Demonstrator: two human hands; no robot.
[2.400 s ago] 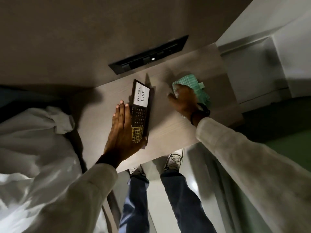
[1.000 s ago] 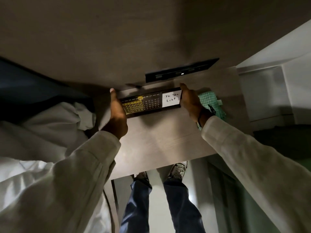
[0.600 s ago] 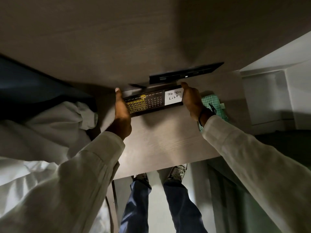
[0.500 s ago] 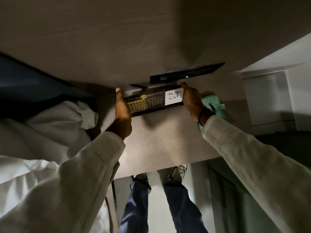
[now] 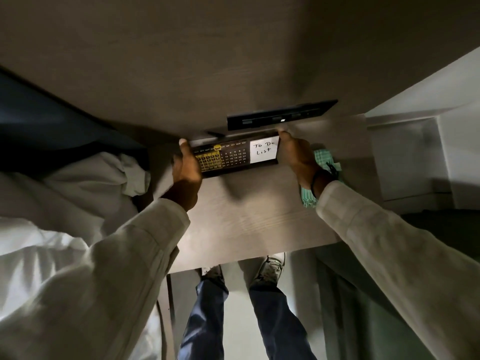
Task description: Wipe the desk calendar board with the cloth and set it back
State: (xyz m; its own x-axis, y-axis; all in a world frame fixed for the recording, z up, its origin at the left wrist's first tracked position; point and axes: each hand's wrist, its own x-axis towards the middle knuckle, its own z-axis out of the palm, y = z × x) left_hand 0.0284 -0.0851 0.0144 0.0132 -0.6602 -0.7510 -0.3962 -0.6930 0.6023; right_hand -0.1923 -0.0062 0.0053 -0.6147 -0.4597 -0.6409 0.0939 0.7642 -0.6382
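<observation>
The black desk calendar board (image 5: 233,157) stands lengthwise at the back of the small wooden table (image 5: 249,219), close to the wall. It carries a yellow date grid on the left and a white "To Do List" note on the right. My left hand (image 5: 187,170) grips its left end and my right hand (image 5: 296,157) grips its right end. The green checked cloth (image 5: 324,162) lies on the table under and behind my right wrist, partly hidden.
A black socket strip (image 5: 280,115) is set in the wall just above the board. A heap of white bedding (image 5: 65,203) lies to the left of the table. My legs and shoes (image 5: 267,268) stand below the table's front edge.
The board went from lying end-on under my left hand to standing lengthwise at the wall, held by both hands. My right hand left the cloth on the table. In the last half second little moved.
</observation>
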